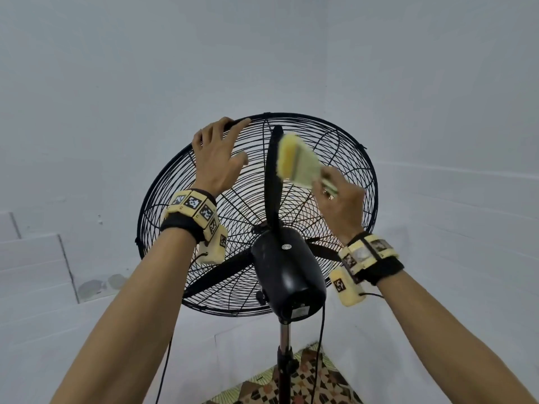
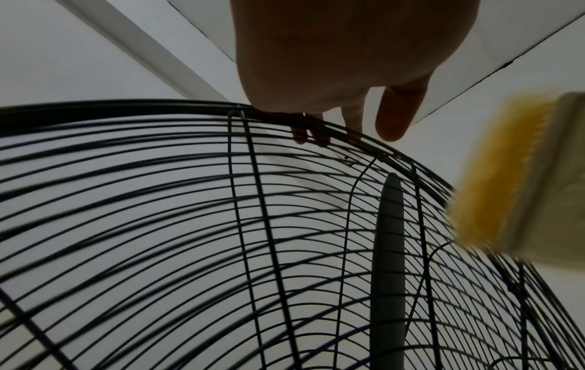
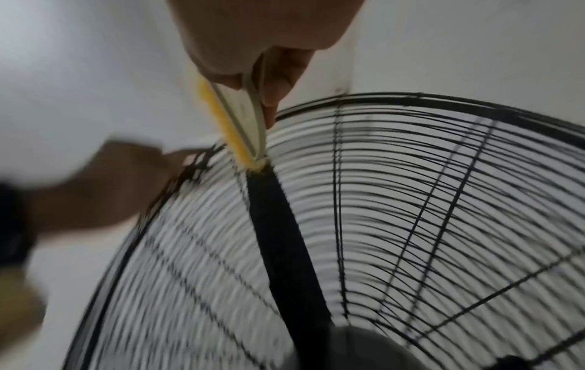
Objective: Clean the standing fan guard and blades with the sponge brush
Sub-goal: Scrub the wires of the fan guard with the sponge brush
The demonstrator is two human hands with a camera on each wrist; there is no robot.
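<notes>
A black standing fan is seen from behind, its wire guard (image 1: 344, 158) round a dark upper blade (image 1: 272, 176). My left hand (image 1: 221, 150) holds the guard's top left rim, fingers hooked over it; the left wrist view shows that hand (image 2: 332, 62) on the rim of the guard (image 2: 158, 200). My right hand (image 1: 338, 199) grips the pale handle of the sponge brush (image 1: 294, 161). Its yellow sponge lies against the rear wires beside the blade tip. The right wrist view shows the brush (image 3: 243, 120) ending at the tip of the blade (image 3: 278, 237). The brush is motion-blurred.
The black motor housing (image 1: 288, 269) sits below the hands on a metal pole (image 1: 284, 345), and a black cord (image 1: 319, 345) hangs beside it. A patterned mat (image 1: 306, 380) lies on the floor. Pale walls stand close behind the fan.
</notes>
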